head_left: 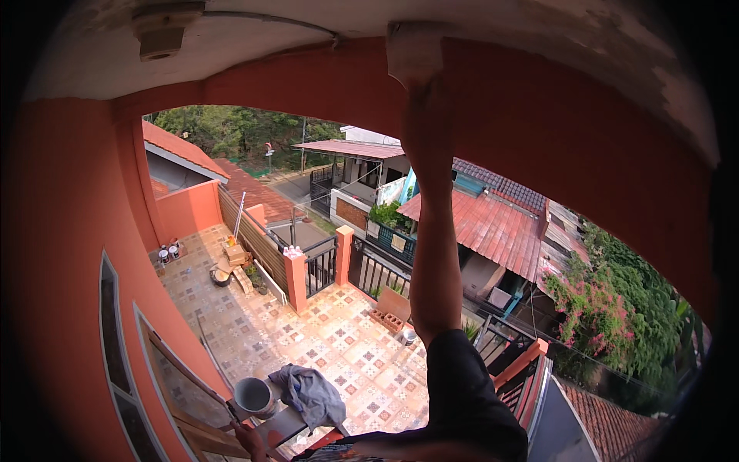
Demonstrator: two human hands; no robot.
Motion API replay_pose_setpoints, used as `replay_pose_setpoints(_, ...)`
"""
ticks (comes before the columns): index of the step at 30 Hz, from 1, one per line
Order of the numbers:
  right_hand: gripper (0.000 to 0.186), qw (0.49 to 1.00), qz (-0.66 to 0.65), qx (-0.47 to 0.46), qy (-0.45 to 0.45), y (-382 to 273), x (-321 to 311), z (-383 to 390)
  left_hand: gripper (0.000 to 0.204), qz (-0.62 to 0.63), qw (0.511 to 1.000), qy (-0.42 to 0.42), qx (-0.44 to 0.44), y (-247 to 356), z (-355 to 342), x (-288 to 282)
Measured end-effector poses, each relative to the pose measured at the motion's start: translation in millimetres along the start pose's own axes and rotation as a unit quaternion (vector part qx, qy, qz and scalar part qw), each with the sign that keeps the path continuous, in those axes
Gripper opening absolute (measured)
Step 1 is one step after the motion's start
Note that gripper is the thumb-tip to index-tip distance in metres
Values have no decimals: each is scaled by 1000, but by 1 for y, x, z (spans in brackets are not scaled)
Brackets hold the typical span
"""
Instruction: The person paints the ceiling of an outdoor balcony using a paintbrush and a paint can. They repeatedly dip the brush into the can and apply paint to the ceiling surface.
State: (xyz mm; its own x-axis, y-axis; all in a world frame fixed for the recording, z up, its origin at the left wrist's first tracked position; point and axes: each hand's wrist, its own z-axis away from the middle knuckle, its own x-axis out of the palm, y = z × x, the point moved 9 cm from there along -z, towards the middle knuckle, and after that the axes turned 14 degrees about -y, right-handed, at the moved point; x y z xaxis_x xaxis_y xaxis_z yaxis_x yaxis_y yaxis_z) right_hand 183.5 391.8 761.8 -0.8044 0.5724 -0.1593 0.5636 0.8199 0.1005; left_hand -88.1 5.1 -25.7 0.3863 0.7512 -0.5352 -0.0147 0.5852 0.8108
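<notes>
Overhead, my right hand (423, 112) grips a wide, flat scraper-like tool (414, 54), its blade at the seam between the pale ceiling (285, 19) and the red beam (523, 100). My left hand (250, 440) is low at the bottom left, fingers curled on something partly hidden beside a grey ladder-like platform (286, 423). On that platform are a grey bucket (254, 393) and a crumpled grey cloth (312, 396).
Below lies a patterned tile terrace (354, 346) bordered by railings and orange posts (342, 254), with cardboard boxes (235, 254), paint cans (169, 252) and bricks (389, 319). An orange wall with windows (115, 346) rises at left. Roofs, a road and trees lie beyond.
</notes>
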Motion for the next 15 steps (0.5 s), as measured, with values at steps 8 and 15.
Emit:
replay_pose_setpoints(8,35,987,1,125,98,86,-102,38,33,-9,997,47,54,-7,-3,1)
replay_pose_setpoints(15,42,952,171,215,136,108,-113,72,27,-16,997,67,32,0,3,-4)
